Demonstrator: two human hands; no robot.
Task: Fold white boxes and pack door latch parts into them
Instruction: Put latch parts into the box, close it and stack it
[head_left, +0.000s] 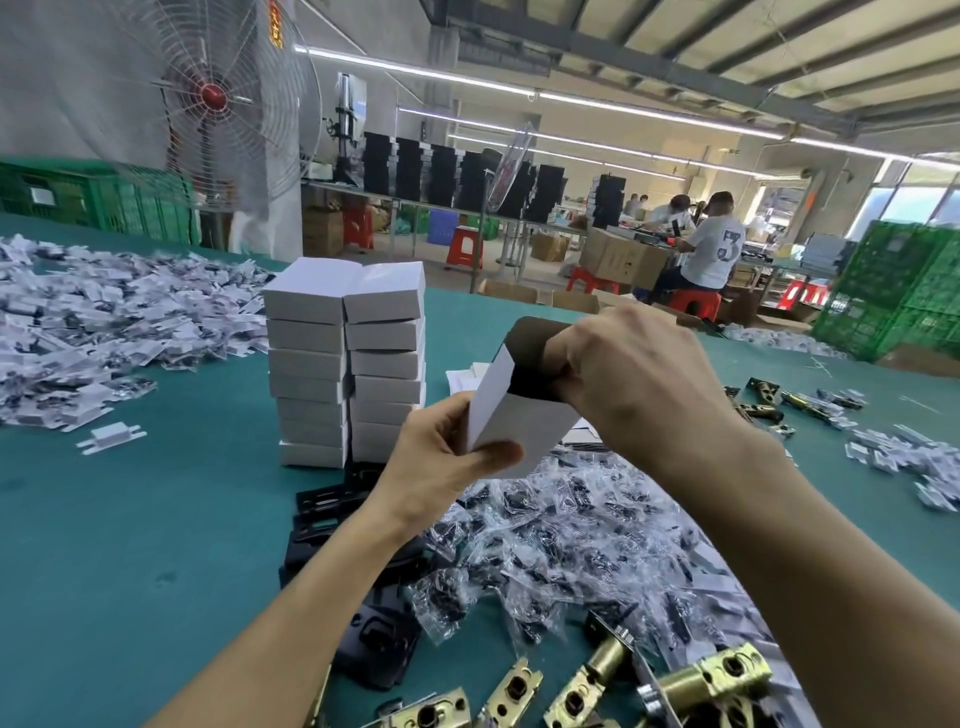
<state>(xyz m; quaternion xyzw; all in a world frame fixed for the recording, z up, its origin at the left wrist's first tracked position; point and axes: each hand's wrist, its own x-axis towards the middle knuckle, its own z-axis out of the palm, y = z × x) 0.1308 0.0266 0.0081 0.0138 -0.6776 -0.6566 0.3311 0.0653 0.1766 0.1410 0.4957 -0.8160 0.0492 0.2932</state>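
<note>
Above the green table (130, 519), right of the stacked white boxes (345, 364), the right hand (634, 374) curls into the open top of a raised white box (519, 421), fingertips hidden inside. The left hand (441, 457) pinches its lower side. Brass latches (711, 675) are cut off at the near edge.

The left hand (441, 457) and right hand (636, 374) are bare. Both forearms (779, 545), uncovered, enter from 6 o'clock.
</note>
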